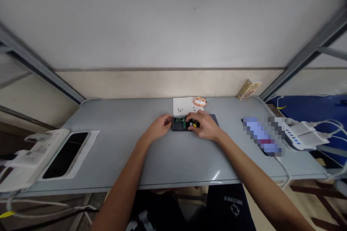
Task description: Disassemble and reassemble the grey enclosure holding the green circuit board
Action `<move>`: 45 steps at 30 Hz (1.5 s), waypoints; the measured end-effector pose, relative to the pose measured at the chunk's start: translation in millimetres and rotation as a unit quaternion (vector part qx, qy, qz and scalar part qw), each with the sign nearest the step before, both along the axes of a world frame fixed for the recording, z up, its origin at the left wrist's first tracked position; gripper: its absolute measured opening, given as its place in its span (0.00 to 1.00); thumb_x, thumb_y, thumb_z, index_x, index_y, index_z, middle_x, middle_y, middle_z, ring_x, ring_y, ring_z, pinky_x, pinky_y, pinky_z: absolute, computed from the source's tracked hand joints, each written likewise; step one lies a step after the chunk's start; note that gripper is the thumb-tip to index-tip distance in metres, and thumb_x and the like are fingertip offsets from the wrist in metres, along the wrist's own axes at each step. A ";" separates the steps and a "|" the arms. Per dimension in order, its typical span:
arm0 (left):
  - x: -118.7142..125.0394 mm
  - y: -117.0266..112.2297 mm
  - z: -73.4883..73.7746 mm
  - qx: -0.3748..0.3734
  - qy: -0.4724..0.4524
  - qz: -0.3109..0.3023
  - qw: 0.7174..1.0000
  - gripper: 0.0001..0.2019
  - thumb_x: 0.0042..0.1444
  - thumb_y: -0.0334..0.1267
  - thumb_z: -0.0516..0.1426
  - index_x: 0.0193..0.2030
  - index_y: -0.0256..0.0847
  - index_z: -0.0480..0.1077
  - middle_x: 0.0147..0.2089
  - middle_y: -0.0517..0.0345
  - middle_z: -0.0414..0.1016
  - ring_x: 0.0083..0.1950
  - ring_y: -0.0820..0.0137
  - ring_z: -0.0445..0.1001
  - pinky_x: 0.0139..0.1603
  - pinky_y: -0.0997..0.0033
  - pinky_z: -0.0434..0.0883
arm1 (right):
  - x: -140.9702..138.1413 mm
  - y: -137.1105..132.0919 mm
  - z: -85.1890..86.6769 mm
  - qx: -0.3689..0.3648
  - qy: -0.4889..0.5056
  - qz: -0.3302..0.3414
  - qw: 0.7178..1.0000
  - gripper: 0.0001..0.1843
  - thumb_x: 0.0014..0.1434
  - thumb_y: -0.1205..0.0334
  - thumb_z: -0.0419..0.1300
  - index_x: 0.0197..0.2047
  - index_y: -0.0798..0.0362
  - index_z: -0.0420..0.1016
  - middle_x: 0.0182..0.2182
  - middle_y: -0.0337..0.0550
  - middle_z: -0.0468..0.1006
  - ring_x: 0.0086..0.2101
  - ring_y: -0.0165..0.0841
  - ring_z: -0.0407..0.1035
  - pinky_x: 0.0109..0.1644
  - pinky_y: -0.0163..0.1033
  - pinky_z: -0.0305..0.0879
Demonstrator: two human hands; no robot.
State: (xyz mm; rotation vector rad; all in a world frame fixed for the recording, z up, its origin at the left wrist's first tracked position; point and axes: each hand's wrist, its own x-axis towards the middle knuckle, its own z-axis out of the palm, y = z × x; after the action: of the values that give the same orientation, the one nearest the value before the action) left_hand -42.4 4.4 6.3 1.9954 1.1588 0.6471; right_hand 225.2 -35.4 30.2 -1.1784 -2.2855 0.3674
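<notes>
1. Head view: at the centre of the frame, flat on a long grey-blue tabletop (pixel 116 121), a dark grey rectangular case (pixel 177 127) with its inside exposed, lying lengthwise between both hands.
2. Inside the case, in its left and middle parts, a green circuit board (pixel 184 124); further right, partly behind fingers, a small bright yellow part (pixel 195 125).
3. Left of centre, the left hand (pixel 162 127), bent inward with fingertips against the case's left end; cannot tell whether pinching that end or only resting on it.
4. Right of centre, the right hand (pixel 203 124), arched over the case's right half, thumb and fingers curved down into the interior beside the yellow part; cannot tell whether gripping anything there.
5. Just above the case in the frame, a white sheet of paper (pixel 187 103) with small black specks (pixel 180 109) in two loose clusters; at its upper right corner, an orange-and-white object with an animal face (pixel 200 101).
6. Upper right, near the wall, an upright yellowish cardboard box (pixel 247 90).
7. Lower left, a black-screened phone (pixel 66 155) on a white sheet, beside a white power strip (pixel 40 155).
8. Right side, a pixelated phone-like device (pixel 261 137) with a white cable (pixel 284 168) at its lower end; just beside it, a white charging block (pixel 294 140) with blue lights.
</notes>
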 end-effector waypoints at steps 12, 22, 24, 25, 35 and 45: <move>3.1 -19.3 -2.7 0.115 0.097 0.037 0.988 0.10 0.65 0.35 0.56 0.52 0.43 0.71 0.43 0.54 0.75 0.45 0.63 0.75 0.48 0.62 0.73 | 10.2 -8.5 1.7 0.032 -0.035 -0.010 0.999 0.20 0.63 0.53 0.65 0.58 0.43 0.76 0.61 0.43 0.77 0.49 0.43 0.72 0.55 0.52 0.67; 44.5 -36.6 6.8 0.255 0.135 0.006 0.957 0.22 0.65 0.45 0.60 0.65 0.47 0.66 0.65 0.49 0.71 0.65 0.56 0.69 0.69 0.48 0.59 | 28.9 -40.8 6.3 0.146 0.099 -0.547 0.818 0.18 0.69 0.48 0.55 0.38 0.52 0.79 0.34 0.47 0.79 0.34 0.39 0.72 0.40 0.43 0.62; 50.1 -37.2 3.2 0.243 0.161 -0.031 0.956 0.28 0.65 0.48 0.60 0.69 0.49 0.62 0.68 0.49 0.68 0.68 0.55 0.67 0.71 0.47 0.55 | 33.4 -37.4 1.7 0.089 0.044 -0.469 0.878 0.19 0.68 0.46 0.55 0.45 0.49 0.81 0.40 0.48 0.81 0.37 0.40 0.74 0.41 0.44 0.63; 51.3 -37.0 1.2 0.235 0.166 -0.039 0.957 0.29 0.65 0.48 0.60 0.70 0.49 0.60 0.69 0.49 0.68 0.69 0.55 0.66 0.71 0.48 0.54 | 35.8 -34.4 0.4 0.066 0.015 -0.414 0.908 0.19 0.68 0.46 0.56 0.50 0.48 0.80 0.45 0.48 0.81 0.39 0.40 0.75 0.43 0.45 0.65; 53.7 -32.9 0.7 0.148 0.143 -0.022 0.978 0.28 0.65 0.44 0.60 0.70 0.50 0.60 0.67 0.50 0.71 0.68 0.56 0.66 0.71 0.49 0.54 | 41.9 -24.0 -19.0 0.035 -0.021 -0.276 0.960 0.16 0.68 0.50 0.57 0.53 0.46 0.79 0.51 0.48 0.81 0.47 0.45 0.72 0.52 0.52 0.65; 54.9 -26.9 7.4 0.163 0.138 -0.055 0.975 0.30 0.64 0.41 0.60 0.71 0.49 0.59 0.66 0.49 0.71 0.68 0.54 0.67 0.71 0.48 0.54 | 37.4 -25.2 -19.5 0.032 -0.012 -0.306 0.952 0.14 0.69 0.52 0.56 0.49 0.46 0.80 0.51 0.46 0.81 0.47 0.44 0.70 0.51 0.51 0.63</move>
State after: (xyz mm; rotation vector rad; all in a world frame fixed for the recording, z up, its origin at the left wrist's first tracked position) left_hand 12.5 -22.5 13.7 2.4725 1.1471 0.5413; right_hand 262.7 -60.7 10.7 -1.7716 -1.8052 0.0410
